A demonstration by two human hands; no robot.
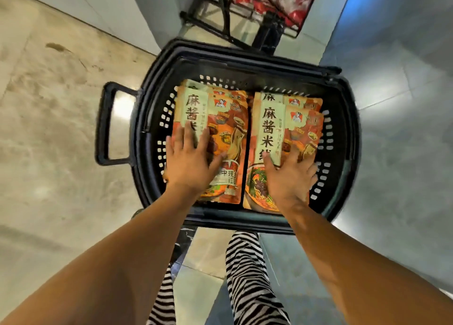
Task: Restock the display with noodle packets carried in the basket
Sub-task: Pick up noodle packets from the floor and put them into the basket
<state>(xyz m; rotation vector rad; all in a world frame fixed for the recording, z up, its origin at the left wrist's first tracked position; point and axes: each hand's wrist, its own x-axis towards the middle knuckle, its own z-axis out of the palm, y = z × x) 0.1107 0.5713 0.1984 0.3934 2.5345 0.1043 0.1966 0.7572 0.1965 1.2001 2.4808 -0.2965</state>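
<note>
Left hand [188, 163]: fingers spread flat, resting on the left stack of noodle packets [228, 118]. Right hand [291, 175]: likewise splayed on the right stack [274, 128]; neither gripped. Stacks lay side by side in the black basket [245, 55], directly under the hands, long axes running away from the person. Wire display [269, 3]: beyond the basket's far rim.

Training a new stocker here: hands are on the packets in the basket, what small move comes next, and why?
Probably grasp the top packets' edges and lift them out: the left hand and right hand lie flat on them in the basket, holding nothing yet.
</note>
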